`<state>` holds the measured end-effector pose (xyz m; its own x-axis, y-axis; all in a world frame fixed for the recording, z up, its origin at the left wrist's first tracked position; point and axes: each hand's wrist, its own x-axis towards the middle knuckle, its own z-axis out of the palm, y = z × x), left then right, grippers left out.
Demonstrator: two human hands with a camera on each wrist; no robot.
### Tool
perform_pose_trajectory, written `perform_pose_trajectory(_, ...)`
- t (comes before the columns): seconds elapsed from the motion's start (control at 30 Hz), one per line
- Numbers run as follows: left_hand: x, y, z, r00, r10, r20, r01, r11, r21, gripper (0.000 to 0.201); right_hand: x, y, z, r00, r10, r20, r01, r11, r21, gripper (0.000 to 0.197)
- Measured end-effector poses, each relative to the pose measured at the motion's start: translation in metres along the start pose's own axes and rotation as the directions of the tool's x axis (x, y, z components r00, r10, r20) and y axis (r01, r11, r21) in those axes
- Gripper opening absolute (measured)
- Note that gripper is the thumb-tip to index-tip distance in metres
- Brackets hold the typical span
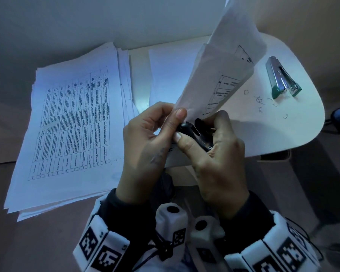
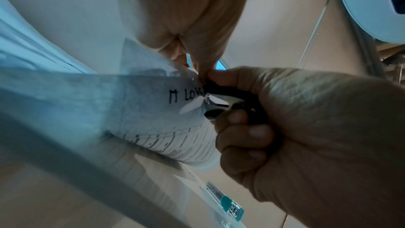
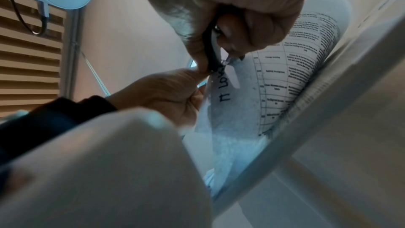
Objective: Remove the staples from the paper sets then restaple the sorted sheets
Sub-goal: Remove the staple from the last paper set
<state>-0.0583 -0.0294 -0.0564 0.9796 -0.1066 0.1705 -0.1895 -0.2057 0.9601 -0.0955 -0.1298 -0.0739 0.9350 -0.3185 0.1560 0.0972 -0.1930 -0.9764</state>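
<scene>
2 hands work a staple remover at the corner of a raised paper set.

The left hand (image 1: 145,138) pinches the paper set (image 1: 220,75) at its lower corner, above the table's (image 1: 294,122) near edge; the right hand (image 1: 218,154) is clamped around a black staple remover (image 1: 196,134) biting that corner. A paper stack (image 1: 67,124) covers the table's left side. A green stapler (image 1: 283,79) and loose staples (image 1: 263,101) lie near the right edge.

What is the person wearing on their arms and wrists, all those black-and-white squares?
Both hands, left hand and right hand, are bare. The arms wear dark sleeves. Each wrist carries a white blocky band printed with square black-and-white code markers, and a small white camera box with a round black lens. Thin black cables run between them.
</scene>
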Motion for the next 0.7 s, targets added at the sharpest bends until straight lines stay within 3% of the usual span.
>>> perform_pose_trajectory(0.5,-0.004,-0.008,0.009,0.995,-0.074,-0.073,0.076,0.997,0.017,0.018,-0.003,0.012,0.003,1.0,-0.02,-0.019,0.019,1.0,-0.014,0.021)
perform_pose_trajectory(0.7,0.005,-0.007,0.003,0.998,-0.032,-0.048,0.033,0.999,0.035,0.027,-0.003,0.012,-0.001,0.999,-0.04,-0.019,0.039,0.999,-0.026,0.024)
